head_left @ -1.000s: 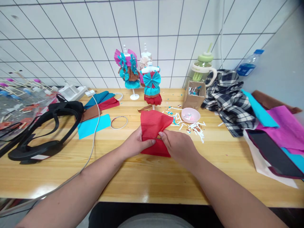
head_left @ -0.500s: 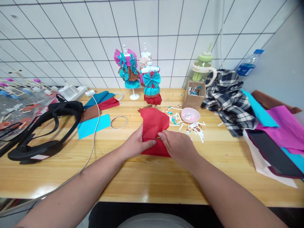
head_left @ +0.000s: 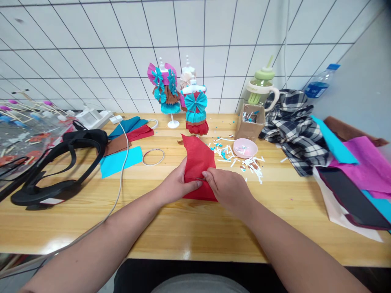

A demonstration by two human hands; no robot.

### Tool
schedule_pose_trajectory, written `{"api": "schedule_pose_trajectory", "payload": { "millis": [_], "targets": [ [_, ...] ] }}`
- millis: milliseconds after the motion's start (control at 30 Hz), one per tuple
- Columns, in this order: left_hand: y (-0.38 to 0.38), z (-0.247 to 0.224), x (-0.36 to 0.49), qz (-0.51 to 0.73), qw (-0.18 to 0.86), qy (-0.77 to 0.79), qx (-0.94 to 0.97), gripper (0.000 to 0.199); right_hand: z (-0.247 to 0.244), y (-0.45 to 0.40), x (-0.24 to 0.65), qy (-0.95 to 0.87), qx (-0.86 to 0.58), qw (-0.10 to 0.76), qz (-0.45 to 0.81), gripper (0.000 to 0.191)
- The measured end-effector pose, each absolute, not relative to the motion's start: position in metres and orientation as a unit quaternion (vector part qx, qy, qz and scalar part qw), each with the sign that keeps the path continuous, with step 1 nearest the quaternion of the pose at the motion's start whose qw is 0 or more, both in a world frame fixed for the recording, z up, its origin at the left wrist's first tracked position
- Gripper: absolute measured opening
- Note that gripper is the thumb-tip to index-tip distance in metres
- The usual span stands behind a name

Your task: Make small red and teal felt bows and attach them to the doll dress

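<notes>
A red sheet of crepe paper (head_left: 199, 156) with a crosswise fold or slit stands up between my hands over the table. My left hand (head_left: 175, 183) pinches its left edge, thumb lying on the front near the fold. My right hand (head_left: 227, 185) is closed at the right side, around a slim dark pointed tool (head_left: 200, 179) whose tip lies along the fold. The tool's handle is hidden in the fingers, so its kind does not show. Beyond the paper stands a small dress form (head_left: 196, 103) clothed in blue and red paper.
Another dressed form (head_left: 165, 91) stands behind. White and blue paper scraps (head_left: 252, 165) lie around a pink dish (head_left: 245, 148). A black headset (head_left: 61, 171) and cable (head_left: 119, 187) are left; a phone (head_left: 354, 197), plaid cloth (head_left: 293, 126) and cardboard box (head_left: 249, 122) are right.
The paper's upper part has tilted and narrowed, its top left corner now pointing up. The dark tip between my hands shows more plainly. Both hands have barely moved.
</notes>
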State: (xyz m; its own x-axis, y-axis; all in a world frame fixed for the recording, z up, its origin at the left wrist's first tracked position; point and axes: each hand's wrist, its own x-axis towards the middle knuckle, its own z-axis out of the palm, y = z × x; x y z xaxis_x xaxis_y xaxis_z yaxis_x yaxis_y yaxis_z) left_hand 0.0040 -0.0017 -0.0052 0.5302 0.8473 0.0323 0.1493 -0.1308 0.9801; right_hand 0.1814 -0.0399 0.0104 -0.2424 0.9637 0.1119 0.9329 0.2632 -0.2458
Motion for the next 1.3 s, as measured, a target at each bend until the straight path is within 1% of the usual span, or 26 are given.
{"api": "schedule_pose_trajectory", "payload": {
  "millis": [333,533,700,967,1167,1300],
  "targets": [
    [-0.0044,-0.0044,0.0076,0.317,0.529,0.381,0.689,0.053,0.0069,-0.0393,0.1806,-0.789,-0.593,0.143,0.068,0.045],
    [-0.0049,-0.0037,0.0077,0.316,0.531,0.381,0.688,0.053,0.0084,-0.0397,0.1797,-0.789,-0.594,0.141,0.076,0.044],
    [-0.0064,-0.0035,0.0098,0.316,0.532,0.389,0.682,0.048,0.0085,-0.0410,0.1782,-0.788,-0.594,0.141,0.082,0.043],
    [-0.0065,-0.0027,0.0111,0.316,0.537,0.398,0.674,0.053,0.0057,-0.0407,0.1770,-0.791,-0.588,0.152,0.074,0.043],
    [-0.0060,-0.0039,0.0124,0.314,0.506,0.399,0.697,0.047,0.0064,-0.0409,0.1759,-0.784,-0.595,0.159,0.080,0.042],
    [-0.0066,-0.0043,0.0142,0.313,0.508,0.407,0.692,0.047,0.0043,-0.0409,0.1756,-0.786,-0.594,0.157,0.067,0.042]
  ]
}}
